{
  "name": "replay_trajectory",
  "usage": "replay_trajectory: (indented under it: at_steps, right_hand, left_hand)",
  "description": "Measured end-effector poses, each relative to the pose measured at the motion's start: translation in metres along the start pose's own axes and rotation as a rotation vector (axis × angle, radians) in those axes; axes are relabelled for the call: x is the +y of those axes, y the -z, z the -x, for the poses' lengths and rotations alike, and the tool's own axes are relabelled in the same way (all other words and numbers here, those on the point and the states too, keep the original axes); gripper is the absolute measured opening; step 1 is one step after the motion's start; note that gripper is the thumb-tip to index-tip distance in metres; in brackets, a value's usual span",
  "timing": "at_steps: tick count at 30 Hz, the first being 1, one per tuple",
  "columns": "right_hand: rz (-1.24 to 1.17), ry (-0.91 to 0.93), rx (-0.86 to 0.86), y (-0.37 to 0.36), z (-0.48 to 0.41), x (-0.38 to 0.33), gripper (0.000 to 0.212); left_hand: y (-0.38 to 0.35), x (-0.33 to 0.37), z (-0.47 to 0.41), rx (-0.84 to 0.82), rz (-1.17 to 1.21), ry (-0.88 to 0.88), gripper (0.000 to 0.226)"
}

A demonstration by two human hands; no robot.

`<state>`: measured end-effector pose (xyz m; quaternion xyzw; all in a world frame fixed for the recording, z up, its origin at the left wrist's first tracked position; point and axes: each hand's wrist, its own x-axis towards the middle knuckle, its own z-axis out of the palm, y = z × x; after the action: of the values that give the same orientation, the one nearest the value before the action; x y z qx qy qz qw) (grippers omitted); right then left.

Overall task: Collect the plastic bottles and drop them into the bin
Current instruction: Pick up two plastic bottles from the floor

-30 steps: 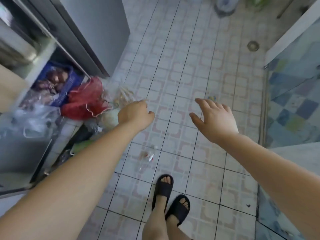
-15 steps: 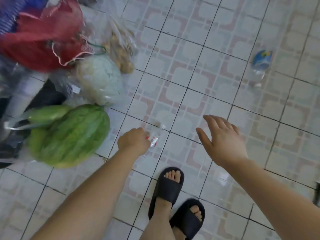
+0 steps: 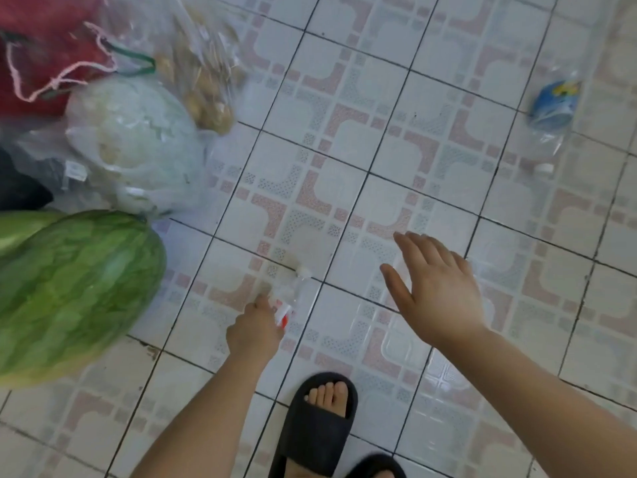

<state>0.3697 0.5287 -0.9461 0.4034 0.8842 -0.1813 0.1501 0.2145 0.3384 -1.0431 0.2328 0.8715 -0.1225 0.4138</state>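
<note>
A clear plastic bottle with a red and white label (image 3: 287, 298) lies on the tiled floor, its cap pointing away from me. My left hand (image 3: 255, 331) is closed around its near end. My right hand (image 3: 436, 291) hovers open, fingers spread, just right of that bottle and holds nothing. A second clear bottle with a blue label (image 3: 551, 112) and a white cap lies on the floor at the far right, well beyond both hands. No bin is in view.
A watermelon (image 3: 72, 291) lies at the left, close to my left hand. Behind it sit a bagged cabbage (image 3: 134, 139), a bag of potatoes (image 3: 203, 81) and a red net bag (image 3: 44, 46). My feet in black slippers (image 3: 317, 429) stand below the hands.
The view tilted down and closer to the floor. My left hand reached down and closed on the red-labelled bottle. My right hand stayed open beside it.
</note>
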Motion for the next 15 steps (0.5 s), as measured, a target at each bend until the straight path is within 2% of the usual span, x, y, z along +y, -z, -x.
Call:
replay_trajectory:
  at_steps: [3,6,10,15]
  right_hand:
    - [-0.007,-0.033,-0.008,0.016,0.005,0.01,0.062]
    - [-0.014,-0.082,-0.008,0.054,0.021,0.014,0.064]
    - [-0.046,-0.143,0.009,0.137,0.05,0.014,0.064]
    - [-0.054,-0.202,0.075,0.275,0.095,0.014,0.06]
  left_hand:
    - [0.014,0.007,0.012,0.048,0.005,-0.015,0.063]
    - [0.059,0.026,0.038,0.096,0.053,-0.052,0.065]
    - [0.161,0.063,0.089,0.213,0.078,-0.164,0.065]
    - [0.306,0.117,0.179,0.311,0.109,-0.271,0.059]
